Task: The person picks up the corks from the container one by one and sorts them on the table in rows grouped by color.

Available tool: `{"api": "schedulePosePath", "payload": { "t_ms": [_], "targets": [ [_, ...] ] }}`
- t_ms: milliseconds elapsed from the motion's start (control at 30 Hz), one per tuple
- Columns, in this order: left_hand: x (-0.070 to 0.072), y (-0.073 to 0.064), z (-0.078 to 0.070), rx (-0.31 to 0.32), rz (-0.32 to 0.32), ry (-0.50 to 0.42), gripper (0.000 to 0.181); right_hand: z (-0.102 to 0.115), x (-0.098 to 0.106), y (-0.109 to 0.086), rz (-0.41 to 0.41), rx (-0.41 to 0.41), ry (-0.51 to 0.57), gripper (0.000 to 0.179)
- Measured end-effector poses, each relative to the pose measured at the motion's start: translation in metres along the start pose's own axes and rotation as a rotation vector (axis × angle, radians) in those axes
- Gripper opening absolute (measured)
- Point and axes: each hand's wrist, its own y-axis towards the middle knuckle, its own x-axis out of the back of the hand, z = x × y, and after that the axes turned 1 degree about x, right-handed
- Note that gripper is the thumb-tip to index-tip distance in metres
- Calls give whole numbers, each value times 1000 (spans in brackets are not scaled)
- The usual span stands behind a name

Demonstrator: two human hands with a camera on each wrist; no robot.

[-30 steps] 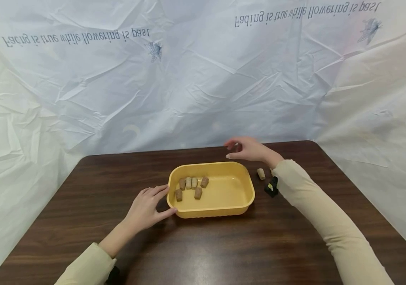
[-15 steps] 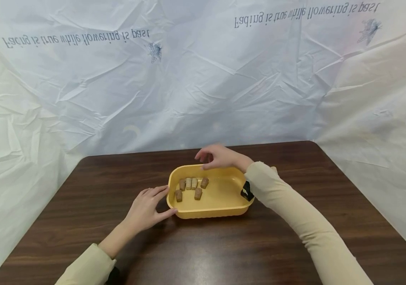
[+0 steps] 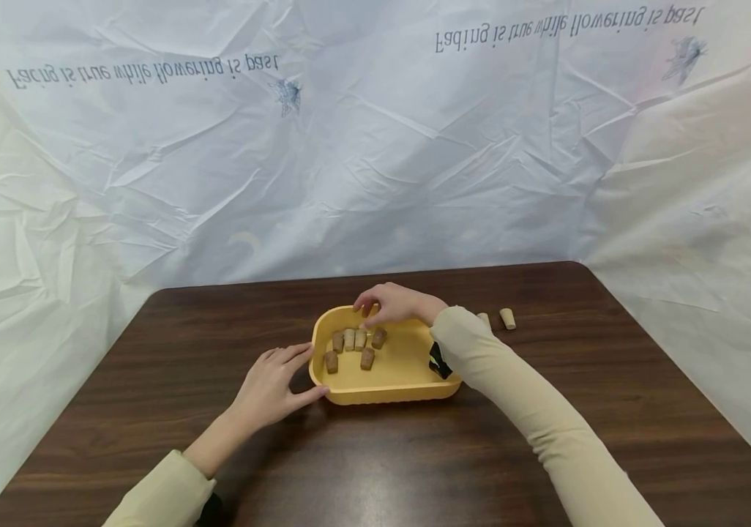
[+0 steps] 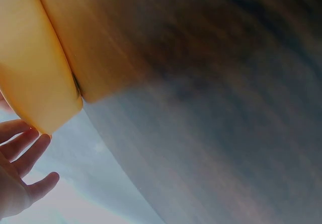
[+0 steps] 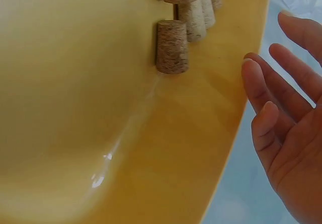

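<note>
1. Right hand (image 3: 394, 304), centre of the frame, over the tray's far rim; fingers parted and loosely bent, holding nothing.
2. Left hand (image 3: 271, 386), left of centre; thumb and fingers spread wide, fingertips touching the tray's left end.
3. Yellow tray (image 3: 389, 395), centre; six corks (image 3: 367, 359) lie in its left half, four brown, two pale.
4. Two pale stoppers (image 3: 509, 319), right of centre, on the dark wooden surface (image 3: 375, 461); white printed sheeting (image 3: 362, 161) fills the top.

Tray (image 3: 389, 395) plain yellow; corks (image 3: 367, 359) in it speckled, some brn, some lt tan. Table (image 3: 415, 454) dk brn w/ woodgrain streaks. Sheet (image 3: 362, 146) whitish w/ blue-gray lettering (image 3: 569, 31); sleeves (image 3: 533, 410) cream.
</note>
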Motion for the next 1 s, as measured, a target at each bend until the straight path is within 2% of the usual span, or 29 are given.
{"api": "schedulePosePath", "payload": {
  "t_ms": [367, 633, 800, 1000],
  "targets": [
    [0, 0, 0, -18, -24, 0, 68, -1, -16, 8, 60, -154, -30, 37],
    [-1, 0, -1, -11, -18, 10, 69, -6, -29, 14, 68, -182, -112, 39],
    [0, 0, -2, -14, -25, 7, 68, -5, -34, 16, 78, -215, -119, 40],
    [0, 0, -3, -13, -23, 9, 68, -4, -39, 18, 68, -188, -177, 34]
  ]
}}
